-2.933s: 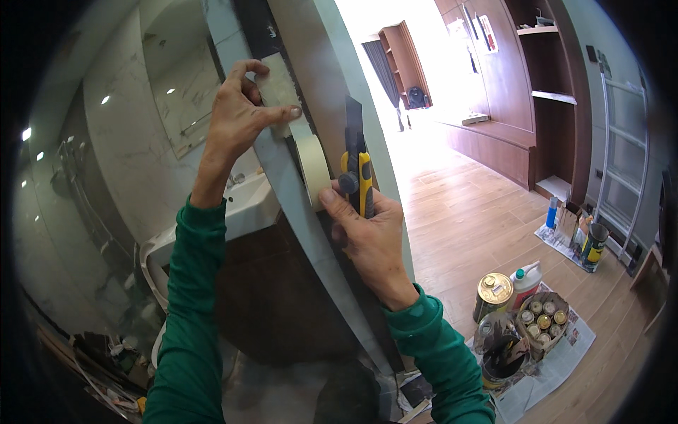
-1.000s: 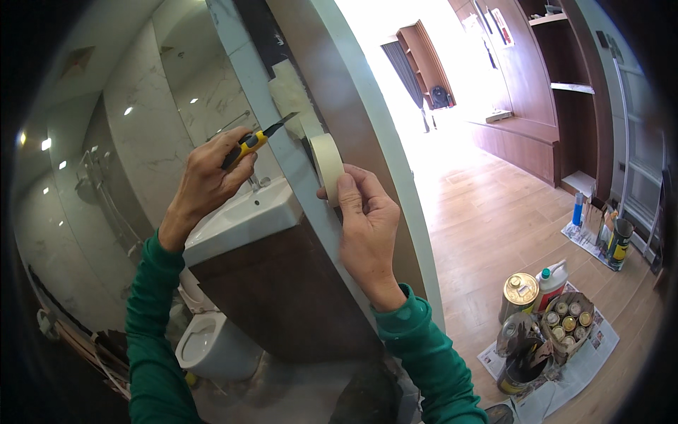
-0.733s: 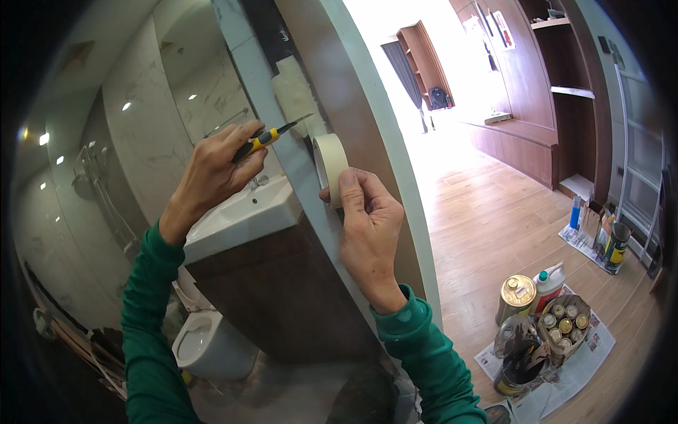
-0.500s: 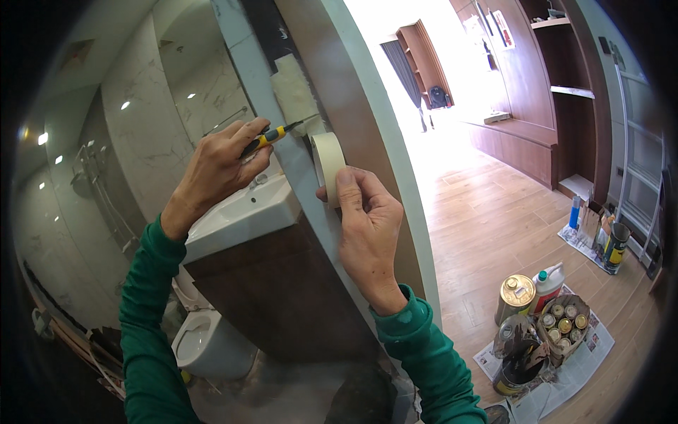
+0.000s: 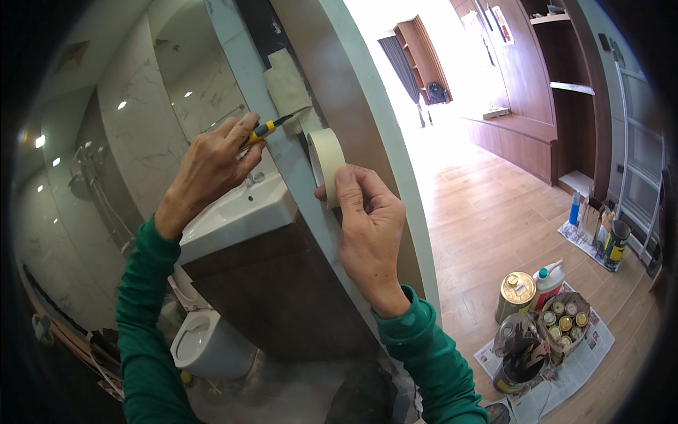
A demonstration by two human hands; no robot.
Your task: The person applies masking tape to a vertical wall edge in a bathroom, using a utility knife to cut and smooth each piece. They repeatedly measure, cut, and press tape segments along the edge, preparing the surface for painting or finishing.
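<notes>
My left hand (image 5: 215, 166) is closed round a yellow and black utility knife (image 5: 263, 132). Its dark blade points right, at the lower part of the cream masking tape strips (image 5: 286, 85) on the door frame (image 5: 335, 99). Whether the blade touches the tape cannot be made out. A roll of cream masking tape (image 5: 327, 166) is pinched in my right hand (image 5: 371, 233), thumb on its outer face and a finger through the ring. The roll stands on edge against the frame, just below the strips.
Behind my left hand are a white washbasin (image 5: 236, 212) on a dark cabinet (image 5: 282, 290) and a toilet (image 5: 201, 339). At the lower right, newspaper (image 5: 593, 346) carries a metal can (image 5: 515, 293), a plastic jug (image 5: 549, 283) and a box of small cans (image 5: 565, 319). A ladder (image 5: 639, 155) leans far right.
My left hand and the knife have shifted slightly left and up, with the blade a little farther from the roll. The right hand keeps its hold on the tape roll.
</notes>
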